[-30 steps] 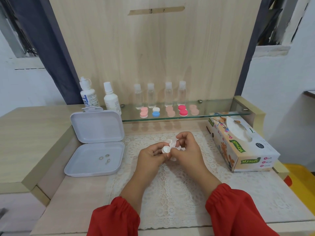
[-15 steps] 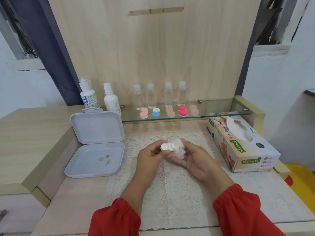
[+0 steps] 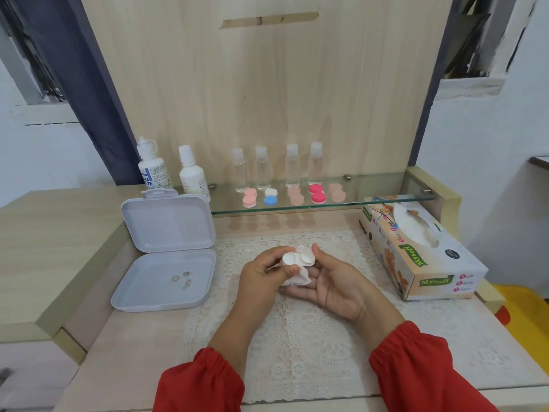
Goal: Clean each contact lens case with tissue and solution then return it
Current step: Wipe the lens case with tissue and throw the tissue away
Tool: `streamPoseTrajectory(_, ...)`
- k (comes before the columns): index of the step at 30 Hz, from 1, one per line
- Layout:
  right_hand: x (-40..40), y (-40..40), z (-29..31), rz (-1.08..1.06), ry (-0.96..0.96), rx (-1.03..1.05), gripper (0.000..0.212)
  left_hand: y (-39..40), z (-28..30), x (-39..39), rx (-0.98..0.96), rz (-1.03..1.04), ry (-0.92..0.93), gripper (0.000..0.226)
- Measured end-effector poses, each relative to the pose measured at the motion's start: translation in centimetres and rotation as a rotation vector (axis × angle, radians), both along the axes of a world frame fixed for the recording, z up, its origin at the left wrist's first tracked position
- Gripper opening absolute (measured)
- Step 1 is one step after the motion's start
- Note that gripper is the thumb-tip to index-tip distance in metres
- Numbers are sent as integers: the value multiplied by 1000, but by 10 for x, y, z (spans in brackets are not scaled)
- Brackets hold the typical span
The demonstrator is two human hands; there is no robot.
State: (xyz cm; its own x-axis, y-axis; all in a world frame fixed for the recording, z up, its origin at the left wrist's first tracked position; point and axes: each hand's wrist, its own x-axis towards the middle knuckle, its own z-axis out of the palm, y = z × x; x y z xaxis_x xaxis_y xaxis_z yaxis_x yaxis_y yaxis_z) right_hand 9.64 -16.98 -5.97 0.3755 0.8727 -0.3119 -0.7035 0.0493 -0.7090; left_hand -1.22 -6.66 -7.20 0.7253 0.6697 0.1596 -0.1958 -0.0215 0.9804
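Note:
My left hand (image 3: 261, 278) pinches a white contact lens case (image 3: 297, 258) between thumb and fingers, above the lace mat (image 3: 297, 352). My right hand (image 3: 335, 283) lies palm up just right of it, with a crumpled white tissue (image 3: 298, 279) in its palm and its thumb against the case's right cap. Several more lens cases, pale pink (image 3: 249, 198), blue and white (image 3: 270, 197), peach (image 3: 295, 195), hot pink (image 3: 317, 193) and peach (image 3: 337, 192), sit on the glass shelf (image 3: 371, 200). Two white solution bottles (image 3: 154, 171) (image 3: 193, 175) stand at the shelf's left end.
An open lilac box (image 3: 166, 281) with a few small lenses in its base lies at the left. A Mysoft tissue box (image 3: 416, 254) sits at the right. Several clear small bottles (image 3: 263, 171) stand along the back of the shelf. A raised wooden ledge (image 3: 44, 248) borders the left.
My right hand has opened and turned palm up, the tissue now resting in it. My left hand has kept its hold on the white case, which now shows both caps.

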Motion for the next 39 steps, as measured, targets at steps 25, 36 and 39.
streamPoseTrajectory(25,-7,-2,-8,-270,-768,-29,31,3,-4,-1,-42,11,1,38)
streamPoseTrajectory(36,-5,0,-12,-245,-798,-22,43,1,0,-3,-54,-11,60,43)
streamPoseTrajectory(39,-6,0,-15,-233,-880,-45,36,1,-1,-2,-53,18,77,37)
